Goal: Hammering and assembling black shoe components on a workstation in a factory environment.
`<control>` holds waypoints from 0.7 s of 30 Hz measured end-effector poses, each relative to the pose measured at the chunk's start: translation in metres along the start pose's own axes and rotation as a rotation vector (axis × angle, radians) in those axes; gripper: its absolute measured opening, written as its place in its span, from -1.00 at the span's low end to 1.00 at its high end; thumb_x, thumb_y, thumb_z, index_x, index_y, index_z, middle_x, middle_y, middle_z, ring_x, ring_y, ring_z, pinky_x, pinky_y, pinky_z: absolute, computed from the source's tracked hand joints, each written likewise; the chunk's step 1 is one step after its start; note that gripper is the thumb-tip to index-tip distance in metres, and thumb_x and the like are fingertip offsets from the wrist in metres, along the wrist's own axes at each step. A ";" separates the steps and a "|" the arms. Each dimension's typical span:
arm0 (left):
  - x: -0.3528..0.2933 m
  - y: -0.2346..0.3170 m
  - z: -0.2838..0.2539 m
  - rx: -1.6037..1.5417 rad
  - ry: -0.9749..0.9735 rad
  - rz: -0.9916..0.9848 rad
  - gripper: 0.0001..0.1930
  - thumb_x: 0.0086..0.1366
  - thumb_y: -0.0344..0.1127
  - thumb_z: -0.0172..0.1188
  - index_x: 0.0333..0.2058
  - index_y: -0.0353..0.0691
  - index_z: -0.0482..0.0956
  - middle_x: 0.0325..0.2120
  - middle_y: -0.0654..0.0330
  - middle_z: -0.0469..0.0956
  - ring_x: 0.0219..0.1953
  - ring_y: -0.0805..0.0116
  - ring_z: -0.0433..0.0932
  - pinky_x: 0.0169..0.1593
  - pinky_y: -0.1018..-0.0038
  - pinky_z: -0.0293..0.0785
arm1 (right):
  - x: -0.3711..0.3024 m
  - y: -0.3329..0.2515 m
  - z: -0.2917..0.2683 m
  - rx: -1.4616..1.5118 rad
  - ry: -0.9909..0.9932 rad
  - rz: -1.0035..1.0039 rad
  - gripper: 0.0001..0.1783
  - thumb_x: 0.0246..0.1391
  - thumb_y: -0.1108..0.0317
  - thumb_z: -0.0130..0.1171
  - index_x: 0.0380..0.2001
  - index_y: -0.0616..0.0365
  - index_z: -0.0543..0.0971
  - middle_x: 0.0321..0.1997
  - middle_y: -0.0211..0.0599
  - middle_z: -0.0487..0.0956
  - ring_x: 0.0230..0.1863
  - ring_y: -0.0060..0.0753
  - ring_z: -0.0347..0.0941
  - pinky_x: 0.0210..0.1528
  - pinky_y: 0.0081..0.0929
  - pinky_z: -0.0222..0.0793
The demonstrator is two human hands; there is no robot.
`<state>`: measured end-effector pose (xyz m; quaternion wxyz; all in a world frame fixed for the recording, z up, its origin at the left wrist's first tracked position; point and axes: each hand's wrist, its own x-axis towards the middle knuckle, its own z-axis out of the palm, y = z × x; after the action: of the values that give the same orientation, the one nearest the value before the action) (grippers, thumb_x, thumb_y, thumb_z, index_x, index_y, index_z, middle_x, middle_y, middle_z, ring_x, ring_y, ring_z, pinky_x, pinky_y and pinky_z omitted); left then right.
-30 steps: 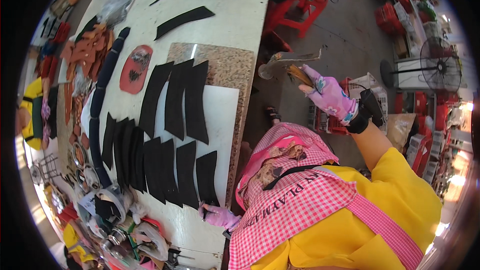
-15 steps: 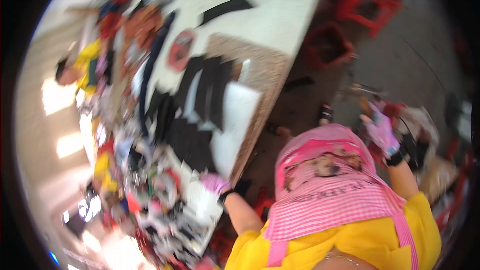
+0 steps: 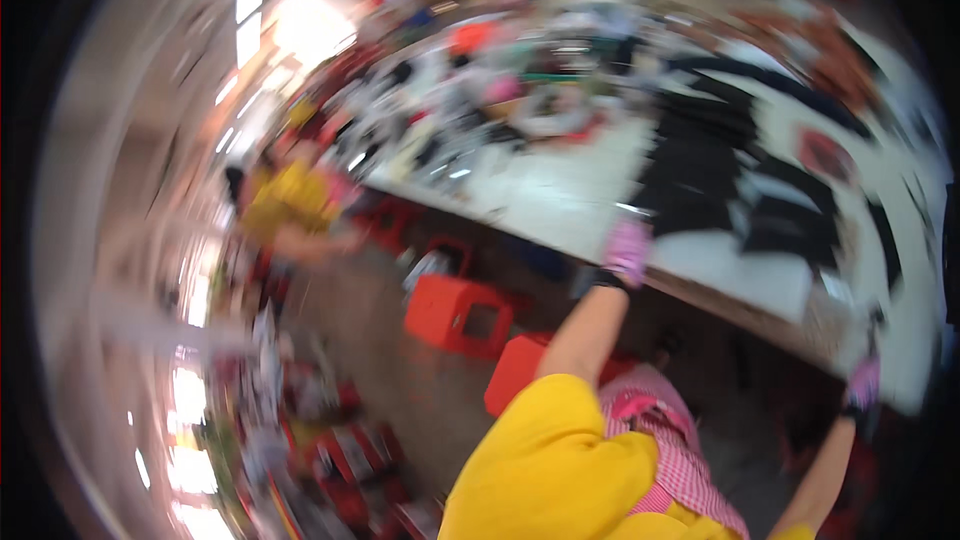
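My left hand (image 3: 628, 248), in a pink-purple glove with a black wristband, is at the near edge of the white table (image 3: 530, 180), beside a spread of black cut cloth pieces (image 3: 697, 165). Motion blur smears its fingers. My right hand (image 3: 863, 382), gloved alike, is at the table's edge farther right. Its fingers look closed, and a small dark thing (image 3: 875, 325) sticks up beyond them, too blurred to name. Between the hands, a white sheet (image 3: 755, 265) and more black pieces (image 3: 790, 227) lie on a brown board (image 3: 825, 325).
A mixed heap of cloth and bags (image 3: 440, 135) covers the table's left part. Orange-red plastic stools (image 3: 445, 312) stand below its edge. A person in yellow (image 3: 290, 200) is at the left; others are across the table. A red flat item (image 3: 828, 155) lies at the right.
The view has swung left, bringing the stools and a person in yellow into sight. My right hand has moved from beside the bags on the right to the table's edge. My left stays at the edge.
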<state>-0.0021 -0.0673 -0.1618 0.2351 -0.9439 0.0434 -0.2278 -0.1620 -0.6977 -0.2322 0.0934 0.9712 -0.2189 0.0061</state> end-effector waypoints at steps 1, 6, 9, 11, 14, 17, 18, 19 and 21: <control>0.023 0.069 -0.022 -0.637 0.009 -0.020 -0.78 0.27 -0.27 -0.12 -0.30 -0.23 0.47 -0.42 0.00 0.49 -0.39 0.09 0.49 -0.32 0.28 0.42 | 0.012 0.073 0.054 -0.104 -0.071 0.082 -0.63 0.12 0.37 -0.13 -0.02 0.28 0.37 -0.06 -0.09 0.48 -0.11 -0.13 0.42 -0.09 -0.34 0.30; 0.036 0.064 -0.084 -1.100 -0.172 -0.427 -0.84 0.22 -0.27 -0.01 -0.32 -0.21 0.45 -0.46 -0.01 0.48 -0.44 0.01 0.48 -0.35 0.24 0.42 | 0.073 0.151 0.106 -0.454 -0.395 0.071 -0.57 0.15 0.24 -0.13 0.08 0.12 0.35 -0.04 -0.28 0.50 -0.23 -0.34 0.50 -0.36 -0.39 0.41; 0.028 0.066 -0.098 -1.010 -0.139 -0.231 -0.89 0.17 -0.37 0.03 -0.34 -0.24 0.43 -0.38 -0.02 0.44 -0.33 -0.02 0.46 -0.26 0.24 0.41 | 0.066 0.133 0.073 -0.244 -0.210 0.328 -0.24 0.03 0.01 0.01 0.24 0.10 0.06 0.03 -0.24 0.42 -0.03 -0.06 0.41 -0.16 -0.11 0.40; 0.010 0.032 -0.113 -1.084 -0.141 -0.308 -0.91 0.14 -0.42 0.03 -0.36 -0.25 0.43 -0.38 0.00 0.44 -0.29 -0.04 0.45 -0.23 0.26 0.40 | 0.066 -0.008 -0.024 0.753 0.048 0.063 -0.52 0.08 0.30 -0.10 0.09 0.20 0.26 0.01 -0.16 0.44 -0.01 -0.12 0.38 -0.04 -0.31 0.31; 0.013 0.025 -0.123 -1.202 -0.154 -0.279 -0.92 0.12 -0.48 0.03 -0.37 -0.27 0.43 -0.38 0.01 0.44 -0.29 -0.04 0.44 -0.22 0.27 0.40 | 0.007 -0.185 -0.224 1.182 0.175 -0.475 -0.57 0.03 0.50 -0.08 0.04 0.21 0.36 0.08 -0.12 0.38 0.17 -0.18 0.22 0.21 -0.34 0.09; 0.028 0.043 -0.120 -1.353 -0.242 -0.264 -0.90 0.15 -0.45 0.02 -0.33 -0.28 0.44 -0.34 0.01 0.44 -0.27 0.01 0.45 -0.21 0.29 0.40 | -0.025 -0.302 -0.282 0.977 0.095 -0.862 -0.44 -0.25 0.54 -0.01 -0.01 0.18 0.41 0.11 -0.11 0.36 0.18 -0.08 0.20 0.23 -0.23 0.06; 0.036 0.040 -0.124 -1.425 -0.322 -0.275 -0.88 0.16 -0.43 0.02 -0.31 -0.28 0.44 -0.32 0.01 0.45 -0.26 0.02 0.45 -0.21 0.29 0.40 | -0.026 -0.332 -0.272 0.697 0.182 -0.954 -0.46 -0.23 0.43 0.04 -0.03 0.17 0.42 0.13 -0.11 0.34 0.18 -0.10 0.20 0.23 -0.19 0.05; 0.033 0.042 -0.116 -1.418 -0.325 -0.305 -0.86 0.20 -0.37 0.01 -0.30 -0.28 0.45 -0.33 -0.02 0.47 -0.26 0.03 0.46 -0.21 0.28 0.40 | -0.027 -0.355 -0.253 0.629 0.142 -0.976 -0.46 -0.22 0.36 0.06 -0.03 0.16 0.42 0.13 -0.12 0.34 0.18 -0.12 0.20 0.23 -0.17 0.05; 0.031 0.033 -0.102 -1.275 -0.470 -0.390 -0.77 0.26 -0.25 -0.03 -0.29 -0.30 0.45 -0.37 -0.05 0.49 -0.29 0.04 0.49 -0.24 0.26 0.40 | -0.024 -0.386 -0.230 0.602 0.057 -1.025 -0.45 -0.19 0.26 0.07 -0.02 0.15 0.41 0.13 -0.14 0.33 0.19 -0.15 0.20 0.23 -0.15 0.05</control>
<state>-0.0193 -0.1451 -0.0843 -0.4053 -0.9125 -0.0533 0.0139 -0.0124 -0.3028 -0.0764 -0.1891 0.9363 0.2920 0.0482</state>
